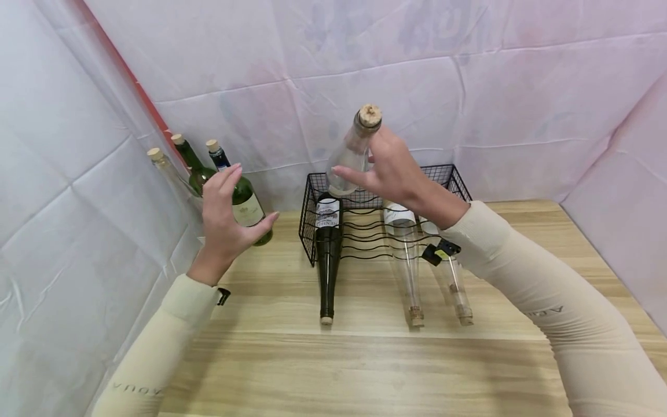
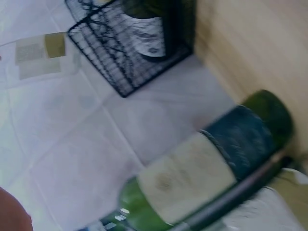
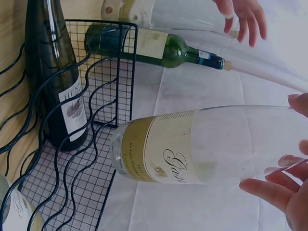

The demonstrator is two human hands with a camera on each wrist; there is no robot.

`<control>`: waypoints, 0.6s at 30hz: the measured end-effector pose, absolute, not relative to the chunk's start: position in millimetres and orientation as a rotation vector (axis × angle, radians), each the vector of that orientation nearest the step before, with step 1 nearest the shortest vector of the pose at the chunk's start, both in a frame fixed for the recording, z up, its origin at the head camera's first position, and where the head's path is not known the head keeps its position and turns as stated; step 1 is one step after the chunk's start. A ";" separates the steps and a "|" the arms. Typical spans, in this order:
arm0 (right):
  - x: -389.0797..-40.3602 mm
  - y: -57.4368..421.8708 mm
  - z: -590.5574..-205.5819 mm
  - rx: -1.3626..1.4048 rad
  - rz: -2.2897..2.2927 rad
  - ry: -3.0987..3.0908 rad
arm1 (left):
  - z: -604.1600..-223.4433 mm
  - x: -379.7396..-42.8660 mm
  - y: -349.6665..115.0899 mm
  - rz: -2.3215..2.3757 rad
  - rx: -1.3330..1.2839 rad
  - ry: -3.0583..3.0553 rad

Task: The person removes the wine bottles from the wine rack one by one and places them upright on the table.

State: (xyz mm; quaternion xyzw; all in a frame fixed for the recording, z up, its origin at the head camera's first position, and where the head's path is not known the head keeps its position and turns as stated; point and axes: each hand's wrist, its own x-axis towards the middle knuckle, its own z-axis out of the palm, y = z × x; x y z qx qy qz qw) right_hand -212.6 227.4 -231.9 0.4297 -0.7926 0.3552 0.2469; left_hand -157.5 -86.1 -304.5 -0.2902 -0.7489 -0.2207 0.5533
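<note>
My right hand (image 1: 393, 168) grips a clear glass wine bottle (image 1: 350, 155) by its upper part. The bottle is corked and held tilted above the black wire rack (image 1: 307, 223), neck uppermost. In the right wrist view, its cream and gold label (image 3: 168, 147) faces the camera. My left hand (image 1: 224, 211) holds nothing, thumb and fingers spread apart, in front of the standing bottles at the left. Just behind it is a green bottle with a cream label (image 1: 249, 209); whether they touch cannot be told. The left wrist view is blurred.
In the rack lie a dark bottle (image 1: 327, 255) at left and two clear bottles (image 1: 409, 255) at right, corks towards me. Another green bottle (image 1: 195, 168) and a corked clear bottle (image 1: 169, 171) stand by the left wall. White sheeting (image 1: 375, 58) hangs behind the wooden table (image 1: 354, 376).
</note>
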 end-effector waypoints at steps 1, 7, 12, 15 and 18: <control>-211.9 227.7 -230.9 1.158 0.994 -2.178 | -301.7 -159.3 -81.7 -0.524 -0.701 -1.771; -207.0 229.7 -226.8 1.080 1.102 -2.232 | -290.9 -167.4 -56.9 -0.540 -0.784 -1.821; -204.2 230.5 -225.4 1.066 1.107 -2.231 | -288.7 -171.3 -45.3 -0.534 -0.823 -1.893; -203.0 231.2 -224.4 1.052 1.126 -2.230 | -288.4 -174.8 -39.2 -0.531 -0.835 -1.925; -201.6 232.1 -223.8 1.030 1.157 -2.233 | -288.5 -177.8 -32.4 -0.540 -0.848 -1.955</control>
